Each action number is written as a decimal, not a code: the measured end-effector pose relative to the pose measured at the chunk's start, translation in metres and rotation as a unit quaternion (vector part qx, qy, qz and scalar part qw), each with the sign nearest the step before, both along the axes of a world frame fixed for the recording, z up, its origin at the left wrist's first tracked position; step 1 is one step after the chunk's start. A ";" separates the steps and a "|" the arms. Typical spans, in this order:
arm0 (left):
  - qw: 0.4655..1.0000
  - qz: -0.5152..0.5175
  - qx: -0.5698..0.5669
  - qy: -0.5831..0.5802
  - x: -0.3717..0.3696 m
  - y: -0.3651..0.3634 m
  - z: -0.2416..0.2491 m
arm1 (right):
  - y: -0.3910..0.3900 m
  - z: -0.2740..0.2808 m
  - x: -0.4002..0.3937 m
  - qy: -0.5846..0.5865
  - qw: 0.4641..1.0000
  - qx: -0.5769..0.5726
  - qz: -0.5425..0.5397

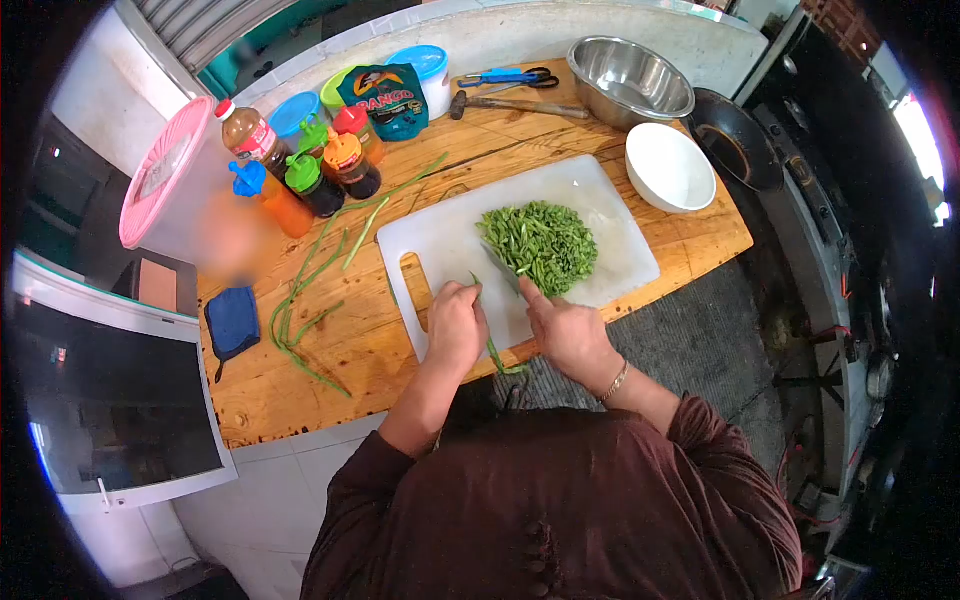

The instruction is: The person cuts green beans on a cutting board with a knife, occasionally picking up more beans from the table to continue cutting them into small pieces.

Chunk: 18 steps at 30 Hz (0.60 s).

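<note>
A white cutting board (610, 225) lies on the wooden table with a heap of chopped green pieces (540, 245) on it. My left hand (456, 326) is closed around a thin green bean strand (492, 350) at the board's near side; its lower end hangs toward the table edge. My right hand (573, 338) grips a knife (513, 272), index finger stretched along it. Its blade rests beside the heap, and the handle is hidden by my palm. Left of the board, long green bean strands (290, 310) lie loose on the wood.
Sauce bottles (318, 185) and lidded tubs (420, 75) stand at the back left, near a pink-lidded container (170, 165). A hammer (525, 105), scissors (540, 78), steel bowl (630, 80) and white bowl (670, 168) sit at the back. A blue cloth pad (232, 322) lies left.
</note>
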State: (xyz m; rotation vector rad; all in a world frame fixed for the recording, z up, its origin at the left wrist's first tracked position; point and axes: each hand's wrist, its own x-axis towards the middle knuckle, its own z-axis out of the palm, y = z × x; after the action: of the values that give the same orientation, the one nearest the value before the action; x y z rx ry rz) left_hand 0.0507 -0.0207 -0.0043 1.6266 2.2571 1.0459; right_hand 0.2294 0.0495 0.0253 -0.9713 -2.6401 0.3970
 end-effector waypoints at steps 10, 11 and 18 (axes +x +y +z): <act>0.999 0.018 0.018 0.042 0.004 0.005 -0.001 | -0.036 -0.008 -0.002 -0.096 0.995 0.021 0.015; 0.998 0.020 0.023 0.053 0.006 0.006 -0.001 | -0.037 -0.009 -0.006 -0.090 0.995 0.026 0.013; 0.999 -0.006 -0.003 0.049 0.016 0.000 0.003 | -0.022 -0.013 -0.034 -0.074 0.997 0.015 0.013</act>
State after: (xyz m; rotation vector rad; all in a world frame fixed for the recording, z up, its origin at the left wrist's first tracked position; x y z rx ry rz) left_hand 0.0667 -0.0205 -0.0012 1.7227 2.3067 0.9763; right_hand 0.1956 0.0271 0.0127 -0.9933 -2.7843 0.3015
